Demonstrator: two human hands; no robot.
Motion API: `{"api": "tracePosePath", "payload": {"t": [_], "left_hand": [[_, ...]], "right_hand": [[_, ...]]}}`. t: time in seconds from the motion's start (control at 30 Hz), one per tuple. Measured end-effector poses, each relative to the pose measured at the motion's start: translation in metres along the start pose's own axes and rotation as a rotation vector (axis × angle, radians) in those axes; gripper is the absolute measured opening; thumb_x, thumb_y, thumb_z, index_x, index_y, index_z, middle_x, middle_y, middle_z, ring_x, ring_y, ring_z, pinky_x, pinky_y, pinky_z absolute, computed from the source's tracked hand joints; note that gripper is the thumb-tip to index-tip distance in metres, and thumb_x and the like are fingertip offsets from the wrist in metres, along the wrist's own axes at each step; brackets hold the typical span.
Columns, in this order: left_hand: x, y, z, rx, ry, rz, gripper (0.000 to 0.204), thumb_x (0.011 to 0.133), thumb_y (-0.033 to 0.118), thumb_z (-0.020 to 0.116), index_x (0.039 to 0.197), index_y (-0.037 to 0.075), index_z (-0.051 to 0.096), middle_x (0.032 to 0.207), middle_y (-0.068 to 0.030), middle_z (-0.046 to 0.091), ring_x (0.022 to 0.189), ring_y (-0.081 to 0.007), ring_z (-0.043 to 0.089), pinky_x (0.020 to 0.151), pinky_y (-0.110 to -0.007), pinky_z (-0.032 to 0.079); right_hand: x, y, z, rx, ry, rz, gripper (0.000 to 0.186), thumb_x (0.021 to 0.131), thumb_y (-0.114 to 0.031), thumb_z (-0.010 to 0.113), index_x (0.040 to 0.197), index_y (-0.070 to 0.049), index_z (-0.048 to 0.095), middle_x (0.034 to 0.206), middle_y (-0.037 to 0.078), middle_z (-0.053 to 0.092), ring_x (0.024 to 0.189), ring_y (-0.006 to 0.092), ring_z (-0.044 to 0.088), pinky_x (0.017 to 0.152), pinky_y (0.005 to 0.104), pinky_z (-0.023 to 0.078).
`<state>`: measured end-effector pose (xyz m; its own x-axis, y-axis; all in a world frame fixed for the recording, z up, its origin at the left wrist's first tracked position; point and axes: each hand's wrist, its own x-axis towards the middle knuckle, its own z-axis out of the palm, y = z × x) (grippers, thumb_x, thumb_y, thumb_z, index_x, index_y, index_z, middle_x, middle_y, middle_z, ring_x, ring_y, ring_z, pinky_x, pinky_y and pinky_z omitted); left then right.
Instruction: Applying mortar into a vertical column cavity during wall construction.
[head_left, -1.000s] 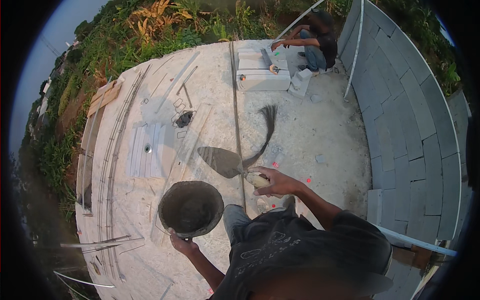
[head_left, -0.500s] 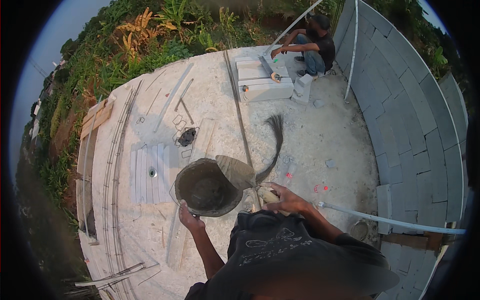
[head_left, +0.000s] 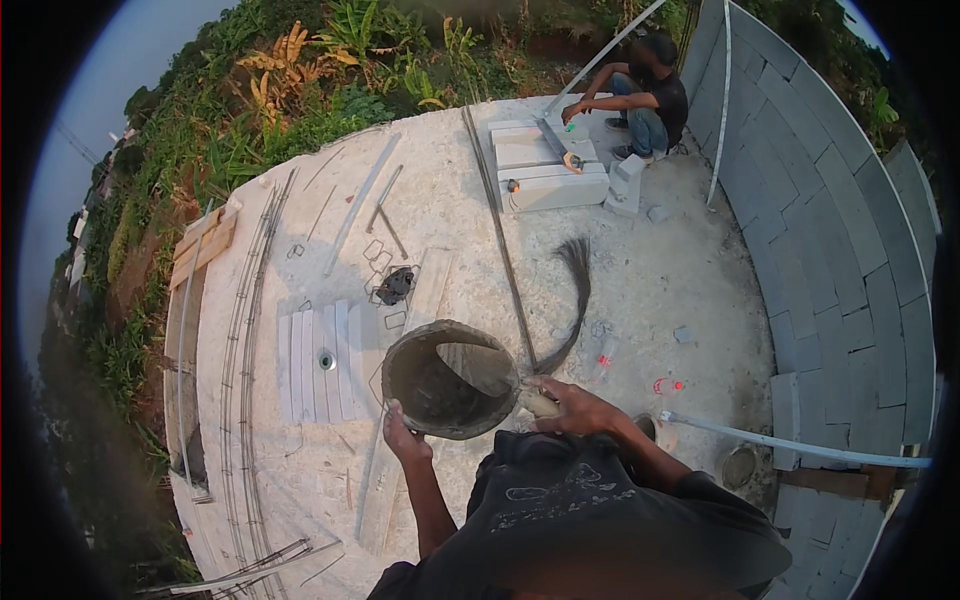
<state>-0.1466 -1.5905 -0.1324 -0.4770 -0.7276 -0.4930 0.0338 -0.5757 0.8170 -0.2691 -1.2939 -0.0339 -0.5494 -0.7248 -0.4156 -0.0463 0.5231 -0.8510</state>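
Trowel [head_left: 480, 368] dipped into bucket [head_left: 412, 372] — right fingers [head_left: 556, 390] around handle [head_left: 538, 404].

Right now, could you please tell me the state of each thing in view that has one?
Bucket: held in the left hand, top open.
Trowel: held in the right hand, blade inside the bucket.
Saw: lying on stacked white blocks.
Dark bristle bundle: lying curved on the floor.
Pale slabs: lying side by side.
Co-worker: squatting beside the white blocks.

Slab [head_left: 650, 290]: soft daylight, dimmer at right edge
Wall [head_left: 830, 240]: bowed
Bucket [head_left: 415, 385]: shadowed inside
Shirt [head_left: 600, 512]: blurred low, perhaps unfocused
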Motion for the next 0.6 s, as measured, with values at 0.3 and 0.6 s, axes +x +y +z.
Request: {"api": "tracePosePath", "payload": {"t": [0.3,0.6], "left_hand": [[0.009,-0.013,-0.017,-0.15,-0.367,-0.061,0.046,0.103,0.032,0.045,0.137,0.001,0.046,0.133,-0.0152,0.056,0.123,-0.0295,0.054,0.103,-0.047,0.044],[-0.001,-0.011,-0.008,-0.245,-0.358,-0.162,0.049,0.104,0.033,0.037,0.142,0.003,0.041,0.141,-0.0153,0.05,0.13,-0.0308,0.048,0.108,-0.047,0.04]], "right_hand": [[0.029,-0.027,0.011,-0.278,0.071,-0.165,0.081,0.087,-0.035,0.071,0.15,-0.01,0.027,0.125,0.029,0.058,0.112,0.0453,0.059,0.097,0.0485,0.046],[0.009,-0.005,-0.015,-0.028,0.306,-0.143,0.067,0.093,-0.038,0.065,0.142,-0.001,0.04,0.124,0.025,0.059,0.102,0.0352,0.066,0.088,0.0438,0.051]]}}
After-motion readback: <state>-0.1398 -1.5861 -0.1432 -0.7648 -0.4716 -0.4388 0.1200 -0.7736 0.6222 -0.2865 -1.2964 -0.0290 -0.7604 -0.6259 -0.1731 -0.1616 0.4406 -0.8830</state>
